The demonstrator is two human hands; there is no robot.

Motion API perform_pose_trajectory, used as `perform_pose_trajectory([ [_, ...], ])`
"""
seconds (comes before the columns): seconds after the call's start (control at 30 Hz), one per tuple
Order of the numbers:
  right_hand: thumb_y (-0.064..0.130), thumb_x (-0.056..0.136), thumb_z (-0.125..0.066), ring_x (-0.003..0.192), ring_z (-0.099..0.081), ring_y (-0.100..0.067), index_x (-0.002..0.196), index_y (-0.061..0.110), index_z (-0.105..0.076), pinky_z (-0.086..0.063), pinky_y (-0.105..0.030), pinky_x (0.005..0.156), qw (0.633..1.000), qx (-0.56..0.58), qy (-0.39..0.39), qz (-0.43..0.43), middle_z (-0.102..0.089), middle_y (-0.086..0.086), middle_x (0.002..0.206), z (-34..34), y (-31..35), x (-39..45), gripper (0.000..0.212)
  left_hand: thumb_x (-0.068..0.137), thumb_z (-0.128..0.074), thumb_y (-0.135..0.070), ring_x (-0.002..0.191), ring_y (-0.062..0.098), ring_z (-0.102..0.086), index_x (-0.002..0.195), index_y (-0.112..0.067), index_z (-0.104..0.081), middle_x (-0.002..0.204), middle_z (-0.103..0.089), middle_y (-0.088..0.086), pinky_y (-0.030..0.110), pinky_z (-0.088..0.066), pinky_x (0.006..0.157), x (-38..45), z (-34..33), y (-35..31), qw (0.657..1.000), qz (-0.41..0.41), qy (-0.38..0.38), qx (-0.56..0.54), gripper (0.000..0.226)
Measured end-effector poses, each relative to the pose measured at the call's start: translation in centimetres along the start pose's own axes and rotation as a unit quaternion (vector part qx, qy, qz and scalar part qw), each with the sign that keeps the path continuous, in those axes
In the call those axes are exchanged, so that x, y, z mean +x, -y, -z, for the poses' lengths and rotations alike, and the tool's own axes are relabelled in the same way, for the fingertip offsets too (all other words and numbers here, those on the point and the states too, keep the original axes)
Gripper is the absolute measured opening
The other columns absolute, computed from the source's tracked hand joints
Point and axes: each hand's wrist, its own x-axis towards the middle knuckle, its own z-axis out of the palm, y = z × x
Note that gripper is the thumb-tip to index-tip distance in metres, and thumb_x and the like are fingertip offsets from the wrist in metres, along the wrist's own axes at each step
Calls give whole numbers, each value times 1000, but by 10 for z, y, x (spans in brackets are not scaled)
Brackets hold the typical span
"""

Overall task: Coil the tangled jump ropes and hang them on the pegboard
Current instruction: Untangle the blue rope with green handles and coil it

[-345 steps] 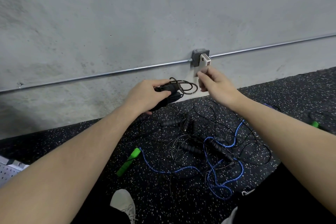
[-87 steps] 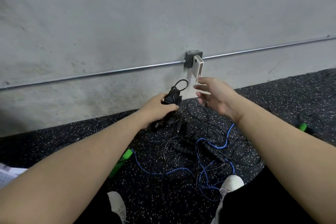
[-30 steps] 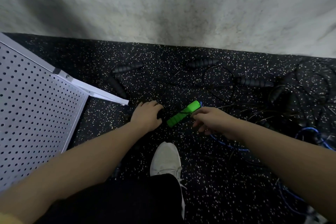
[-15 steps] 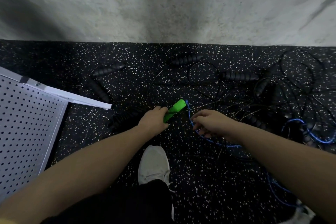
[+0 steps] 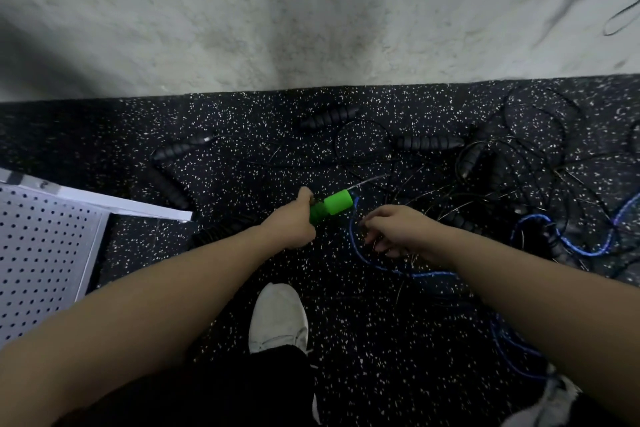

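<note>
My left hand (image 5: 294, 220) grips the green handle (image 5: 334, 204) of the blue jump rope (image 5: 355, 246), just above the speckled floor. The blue cord drops from the handle, curves under my right forearm and runs off to the right. My right hand (image 5: 394, 229) hovers beside that cord with its fingers curled; I cannot tell whether they pinch it. Several black-handled ropes (image 5: 429, 142) lie tangled to the right. A black bundle (image 5: 221, 229) lies by the corner of the white pegboard (image 5: 45, 253), which lies flat at the left.
The concrete wall (image 5: 311, 10) meets the black rubber floor (image 5: 242, 166) close ahead. Loose black handles (image 5: 329, 116) lie near the wall. My white shoe (image 5: 277, 315) stands below my hands, and the other shoe (image 5: 550, 402) is at the lower right.
Since a second ago the green handle has passed from my right hand to my left, which now grips it and lifts it. My right hand moved over to the blue cord. The view shifted right.
</note>
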Motion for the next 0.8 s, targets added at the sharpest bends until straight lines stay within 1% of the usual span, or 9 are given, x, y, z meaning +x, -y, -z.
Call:
perform_pose_trajectory([
  [0.13, 19, 103, -48, 61, -59, -14, 115, 18, -61, -40, -19, 43, 999, 6, -17, 28, -69, -5, 93, 7, 9, -19, 18, 95, -46, -8, 66, 19, -54, 125, -22, -34, 82, -57, 5, 33, -40, 53, -21, 35, -27, 999, -33, 5, -20, 35],
  [0.23, 18, 102, -50, 64, -60, -15, 116, 15, -60, -42, -20, 44, 998, -12, -30, 55, -69, -6, 96, 18, 21, -45, 18, 100, -47, -25, 68, 19, -55, 126, -24, -40, 84, -61, 3, 33, -39, 57, -45, 65, -46, 997, -68, 10, 20, 27],
  [0.3, 20, 102, -50, 68, -60, -16, 114, 15, -59, -43, -20, 44, 996, -20, -47, 73, -68, -7, 99, 29, 31, -68, 15, 103, -47, -34, 68, 18, -54, 122, -23, -44, 84, -60, 2, 32, -37, 57, -64, 86, -60, 995, -90, 13, 43, 23],
  [0.4, 25, 102, -53, 75, -63, -16, 111, 18, -53, -47, -23, 53, 992, -27, -82, 95, -70, -5, 98, 48, 43, -101, 11, 104, -47, -35, 73, 20, -56, 118, -22, -48, 89, -62, 3, 33, -37, 60, -94, 117, -82, 989, -132, 11, 67, 19],
  [0.53, 25, 99, -57, 69, -62, -13, 119, 20, -47, -48, -25, 54, 979, -30, -143, 140, -67, -3, 97, 67, 55, -147, 24, 106, -45, -35, 77, 18, -56, 127, -23, -47, 90, -59, -1, 34, -40, 65, -134, 148, -114, 977, -167, -12, 132, 24],
  [0.63, 25, 96, -61, 72, -60, -13, 123, 27, -48, -50, -24, 53, 966, -66, -177, 179, -62, -3, 99, 77, 61, -185, 30, 108, -45, -36, 96, 25, -60, 131, -19, -49, 108, -64, 4, 37, -48, 85, -160, 162, -136, 967, -189, -34, 166, 29],
  [0.67, 24, 95, -61, 73, -60, -14, 124, 29, -49, -52, -25, 54, 961, -82, -184, 189, -62, -4, 98, 81, 61, -196, 32, 108, -44, -35, 100, 25, -61, 131, -18, -49, 112, -64, 5, 38, -49, 90, -168, 165, -143, 965, -199, -36, 167, 29],
  [0.73, 23, 94, -62, 72, -60, -18, 124, 29, -51, -59, -34, 60, 955, -107, -192, 201, -63, -6, 92, 90, 62, -218, 33, 109, -42, -33, 100, 22, -59, 133, -16, -49, 115, -63, 5, 31, -45, 86, -187, 171, -158, 962, -216, -41, 161, 30],
  [0.8, 24, 94, -62, 70, -60, -22, 121, 24, -54, -62, -41, 69, 950, -135, -193, 205, -62, -8, 87, 98, 62, -241, 28, 110, -40, -32, 99, 19, -56, 140, -15, -46, 116, -61, 4, 27, -40, 84, -208, 173, -175, 960, -230, -57, 146, 34],
])
